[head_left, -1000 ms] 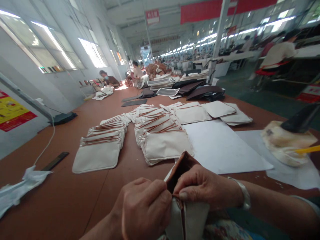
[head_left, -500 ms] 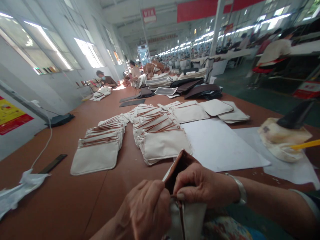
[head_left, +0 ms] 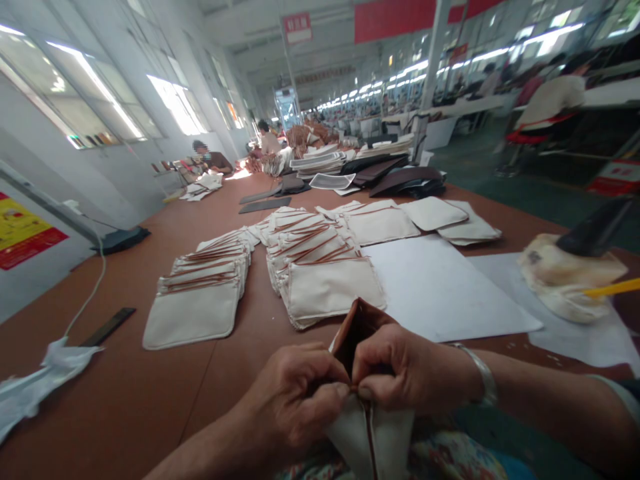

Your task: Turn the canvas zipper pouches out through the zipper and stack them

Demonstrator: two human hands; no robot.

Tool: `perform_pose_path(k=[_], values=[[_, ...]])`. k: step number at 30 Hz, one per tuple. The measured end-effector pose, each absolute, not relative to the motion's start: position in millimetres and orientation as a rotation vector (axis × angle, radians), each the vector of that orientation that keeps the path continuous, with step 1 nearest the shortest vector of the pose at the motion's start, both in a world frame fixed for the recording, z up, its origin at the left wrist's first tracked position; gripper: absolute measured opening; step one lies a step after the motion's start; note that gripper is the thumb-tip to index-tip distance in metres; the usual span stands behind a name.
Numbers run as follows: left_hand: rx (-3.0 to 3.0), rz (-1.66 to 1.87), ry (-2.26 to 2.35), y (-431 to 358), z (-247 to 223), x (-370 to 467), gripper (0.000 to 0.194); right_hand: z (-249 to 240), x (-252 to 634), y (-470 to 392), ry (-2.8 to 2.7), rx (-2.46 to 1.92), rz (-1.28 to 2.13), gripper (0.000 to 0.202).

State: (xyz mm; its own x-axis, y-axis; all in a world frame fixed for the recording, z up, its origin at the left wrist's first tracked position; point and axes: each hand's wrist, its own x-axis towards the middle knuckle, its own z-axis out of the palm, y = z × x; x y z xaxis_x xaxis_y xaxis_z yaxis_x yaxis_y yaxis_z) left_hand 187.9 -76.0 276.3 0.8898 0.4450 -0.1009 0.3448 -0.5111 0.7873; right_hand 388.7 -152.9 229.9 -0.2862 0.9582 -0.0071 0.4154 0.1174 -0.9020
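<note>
Close to my body, both hands pinch the edge of a white pouch [head_left: 350, 437] with a brown lining, held upright. Its mouth gapes above my fingers, and a brown-edged slit runs down its front. My left hand [head_left: 305, 393] grips the edge between thumb and forefinger. Right beside it, my right hand [head_left: 400, 373], with a silvery bracelet on the wrist, pinches the same edge; the fingertips of both hands nearly meet. Just beyond, a stack of white pouches [head_left: 333, 287] with brown edges lies on the brown table [head_left: 225, 380].
Another pouch stack [head_left: 193, 313] lies to the left. White sheets [head_left: 440, 287] and a cloth-like bundle [head_left: 565, 273] with a yellow stick [head_left: 615, 287] are at right. A dark flat strip [head_left: 107, 327] lies far left. Dark and white pieces [head_left: 400, 177] are piled farther back; people sit beyond.
My left hand has turned and opened out its grip, so its thumb and forefinger now pinch the pouch edge beside my right fingers. The right hand has barely moved.
</note>
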Motion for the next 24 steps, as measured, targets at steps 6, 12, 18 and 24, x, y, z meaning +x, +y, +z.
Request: perform_pose_path(k=[6,12,18,24], values=[[1.991,0.021,0.851,-82.7,269.8,200.6,0.018,235.2,388.8,-154.7,-1.813,-1.314,1.094,0.013],[1.719,0.023,0.724,-74.4,259.9,192.4,0.019,232.8,392.9,-153.9,-1.671,-1.150,1.377,0.013],[1.815,0.022,0.849,-84.8,264.6,197.8,0.012,230.5,391.2,-156.8,-1.745,-1.233,1.259,0.008],[2.201,-0.046,0.493,-54.2,274.2,186.4,0.016,248.8,400.0,-153.4,-1.706,-0.982,1.426,0.016]])
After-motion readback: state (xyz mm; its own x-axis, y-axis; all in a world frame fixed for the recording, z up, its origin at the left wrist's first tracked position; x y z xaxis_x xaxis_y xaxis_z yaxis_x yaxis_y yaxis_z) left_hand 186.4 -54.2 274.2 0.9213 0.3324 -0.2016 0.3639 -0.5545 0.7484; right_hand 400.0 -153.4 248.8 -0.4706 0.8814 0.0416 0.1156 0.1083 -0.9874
